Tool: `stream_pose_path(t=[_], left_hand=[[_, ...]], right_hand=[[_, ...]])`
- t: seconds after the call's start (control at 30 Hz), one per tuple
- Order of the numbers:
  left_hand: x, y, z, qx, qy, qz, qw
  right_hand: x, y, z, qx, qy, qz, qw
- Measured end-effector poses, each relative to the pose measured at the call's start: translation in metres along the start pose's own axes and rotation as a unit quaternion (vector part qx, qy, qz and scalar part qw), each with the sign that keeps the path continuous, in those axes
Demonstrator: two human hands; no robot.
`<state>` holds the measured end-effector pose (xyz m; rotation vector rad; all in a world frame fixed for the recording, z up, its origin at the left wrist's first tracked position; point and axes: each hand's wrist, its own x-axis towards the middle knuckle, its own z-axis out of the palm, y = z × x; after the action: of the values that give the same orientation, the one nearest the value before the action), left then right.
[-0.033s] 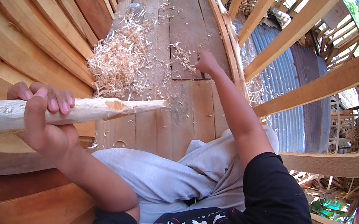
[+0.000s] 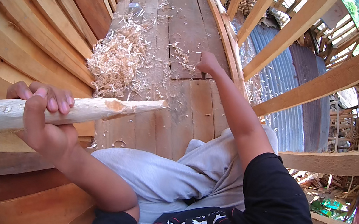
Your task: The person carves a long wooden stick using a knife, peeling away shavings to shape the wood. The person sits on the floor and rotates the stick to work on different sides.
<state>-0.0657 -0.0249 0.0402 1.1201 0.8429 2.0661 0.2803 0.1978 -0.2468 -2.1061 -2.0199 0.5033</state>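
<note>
A long, pale, round wooden pole (image 2: 91, 109) slants across middle left, surface stripped, tip already tapered, the left hand (image 2: 53, 136) wrapped tight around it! Curly cream wood shavings (image 2: 117, 58) lie heaped upper left; upper centre, the right hand (image 2: 210, 64) curls, grip unclear. Shaping left? Can't tell.

A plank floor (image 2: 169, 133) carries a shavings heap (image 2: 115, 63); beyond the heap sits a clear object (image 2: 134, 7), right of it loose curls (image 2: 181, 57).
</note>
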Motion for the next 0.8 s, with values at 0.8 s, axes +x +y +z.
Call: stream_pose_path(t=[0.8], left_hand=[[-0.003, 0.017, -0.009, -0.02, 0.029, 0.027, 0.999]], right_hand=[[-0.053, -0.015, 0.015, -0.053, 0.024, 0.022, 0.998]])
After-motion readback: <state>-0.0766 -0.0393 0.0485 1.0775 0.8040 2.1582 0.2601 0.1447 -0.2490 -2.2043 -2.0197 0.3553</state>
